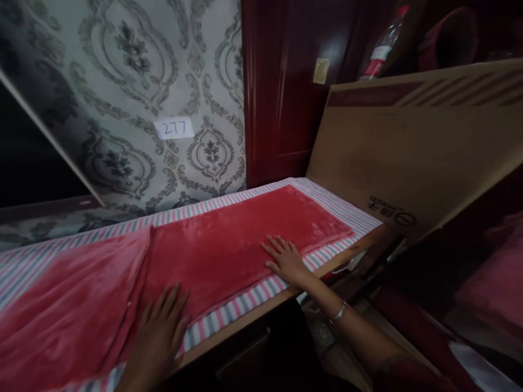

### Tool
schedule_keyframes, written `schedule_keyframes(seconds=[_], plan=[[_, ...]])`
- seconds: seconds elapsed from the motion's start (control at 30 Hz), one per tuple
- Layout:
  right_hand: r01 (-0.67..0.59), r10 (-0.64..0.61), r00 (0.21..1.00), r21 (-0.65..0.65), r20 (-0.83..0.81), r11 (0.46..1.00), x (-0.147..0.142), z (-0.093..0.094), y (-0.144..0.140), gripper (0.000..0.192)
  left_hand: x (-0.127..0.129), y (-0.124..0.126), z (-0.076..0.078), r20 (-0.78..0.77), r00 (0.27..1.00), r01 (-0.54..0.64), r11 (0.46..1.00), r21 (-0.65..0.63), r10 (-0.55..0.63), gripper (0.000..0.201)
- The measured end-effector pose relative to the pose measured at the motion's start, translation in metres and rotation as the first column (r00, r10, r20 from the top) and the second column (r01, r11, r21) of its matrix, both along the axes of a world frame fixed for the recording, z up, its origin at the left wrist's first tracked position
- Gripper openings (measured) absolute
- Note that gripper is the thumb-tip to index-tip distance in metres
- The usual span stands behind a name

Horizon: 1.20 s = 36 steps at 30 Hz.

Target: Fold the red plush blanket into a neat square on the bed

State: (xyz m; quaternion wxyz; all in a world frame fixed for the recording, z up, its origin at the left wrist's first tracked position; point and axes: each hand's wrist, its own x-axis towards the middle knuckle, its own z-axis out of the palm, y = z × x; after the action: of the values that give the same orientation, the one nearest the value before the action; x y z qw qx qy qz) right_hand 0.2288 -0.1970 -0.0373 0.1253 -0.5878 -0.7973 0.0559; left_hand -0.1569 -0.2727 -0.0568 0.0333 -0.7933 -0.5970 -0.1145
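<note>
A red plush cloth (229, 234) lies spread on a table covered by a striped cloth (245, 302) in pink, grey and white. On the left, part of the red fabric (81, 294) is folded over on itself, with an edge running across the cloth. My left hand (161, 326) rests on the red fabric beside that folded edge, fingers stretched out. Farther right, my right hand (288, 262) lies flat with spread fingers near the front edge of the red cloth. A silver bracelet (339, 312) circles my right wrist.
A large cardboard sheet (408, 147) leans at the table's right end, with a plastic bottle (382, 51) behind it. The wooden table edge (245, 321) runs along the front. A dark screen (36, 152) stands at left; patterned wallpaper bears a "277" label (175, 128).
</note>
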Motion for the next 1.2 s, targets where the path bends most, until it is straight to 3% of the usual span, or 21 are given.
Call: schedule_keyframes(seconds=[0.07, 0.17, 0.3, 0.4, 0.47, 0.57, 0.7, 0.9, 1.03, 1.2], plan=[[0.006, -0.007, 0.999, -0.017, -0.034, 1.000, -0.002, 0.008, 0.003, 0.055, -0.010, 0.008, 0.001, 0.070, 0.997, 0.019, 1.000, -0.022, -0.017, 0.049], [-0.001, 0.003, 0.996, 0.028, -0.090, 1.000, -0.014, 0.023, 0.017, 0.055, -0.015, 0.034, 0.018, 0.172, 0.985, -0.002, 1.000, 0.012, 0.000, 0.051], [-0.152, 0.166, 0.981, 0.137, -0.103, 0.979, -0.051, 0.034, 0.044, 0.059, 0.006, 0.096, 0.055, 0.176, 0.984, -0.052, 0.993, 0.109, 0.032, 0.058], [-0.260, 0.282, 0.954, 0.187, -0.102, 0.947, -0.083, 0.035, 0.066, 0.060, 0.026, 0.145, 0.074, 0.088, 0.990, -0.112, 0.993, 0.036, 0.109, 0.066], [-0.275, 0.302, 0.947, 0.209, -0.110, 0.939, -0.099, 0.033, 0.082, 0.060, 0.037, 0.168, 0.075, 0.021, 0.985, -0.172, 0.984, -0.037, 0.173, 0.067], [-0.239, 0.269, 0.956, 0.221, -0.118, 0.946, -0.103, 0.028, 0.109, 0.057, 0.043, 0.183, 0.061, -0.051, 0.965, -0.262, 0.963, -0.059, 0.259, 0.062], [-0.193, 0.221, 0.969, 0.220, -0.111, 0.956, -0.060, 0.023, 0.148, 0.047, 0.041, 0.185, 0.037, -0.086, 0.959, -0.271, 0.963, -0.009, 0.269, 0.060], [0.100, -0.096, 0.994, 0.075, -0.047, 0.992, 0.067, 0.022, 0.184, 0.047, 0.036, 0.191, 0.029, -0.170, 0.948, -0.274, 0.962, 0.002, 0.270, 0.062], [0.349, -0.347, 0.937, 0.041, -0.041, 0.936, 0.139, 0.019, 0.187, 0.049, 0.034, 0.193, 0.026, -0.237, 0.930, -0.285, 0.959, 0.015, 0.280, 0.063], [0.566, -0.566, 0.820, -0.036, -0.084, 0.824, 0.188, 0.028, 0.196, 0.048, 0.030, 0.196, 0.019, -0.264, 0.923, -0.291, 0.957, 0.003, 0.282, 0.062]])
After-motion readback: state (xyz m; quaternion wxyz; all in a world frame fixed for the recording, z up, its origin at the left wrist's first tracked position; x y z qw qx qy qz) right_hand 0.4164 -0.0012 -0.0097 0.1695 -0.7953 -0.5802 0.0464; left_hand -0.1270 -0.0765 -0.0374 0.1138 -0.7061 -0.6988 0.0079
